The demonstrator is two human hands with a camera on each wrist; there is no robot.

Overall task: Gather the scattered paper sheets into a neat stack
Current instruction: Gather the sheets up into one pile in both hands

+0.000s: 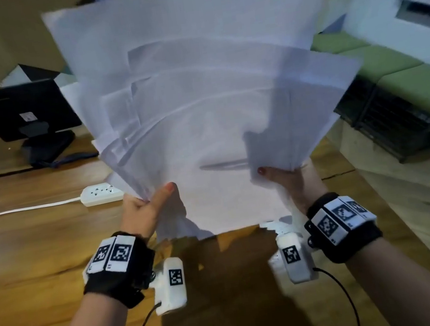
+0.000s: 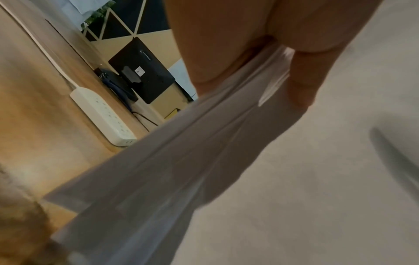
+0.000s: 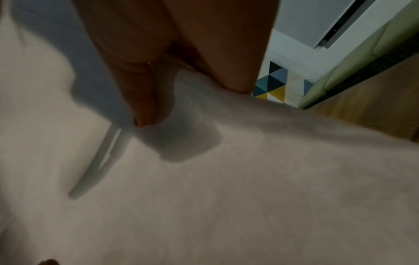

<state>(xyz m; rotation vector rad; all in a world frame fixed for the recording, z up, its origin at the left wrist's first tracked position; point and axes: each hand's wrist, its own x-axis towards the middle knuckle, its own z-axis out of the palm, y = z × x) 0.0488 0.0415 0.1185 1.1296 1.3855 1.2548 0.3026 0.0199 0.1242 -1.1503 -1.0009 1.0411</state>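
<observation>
The sheets appear to be all gathered, and the step in hand seems to be the squaring-up: the paper sheets point(image 1: 199, 103) are held up off the wooden table point(image 1: 25, 247), tilted away from the person and fanned unevenly, corners jutting out at the top and on both sides. The left hand point(image 1: 145, 209) grips the lower left edge of the bundle, thumb laid across the front sheet and fingers curled behind; the left wrist view shows several loose edges pinched there. The right hand point(image 1: 289, 182) holds the lower right edge the same way, thumb on the front, fingers hidden behind the paper. The next move likely calls for loosening both grips a little and tapping the bottom edge on the table so the sheets slide level, then laying the stack flat.
</observation>
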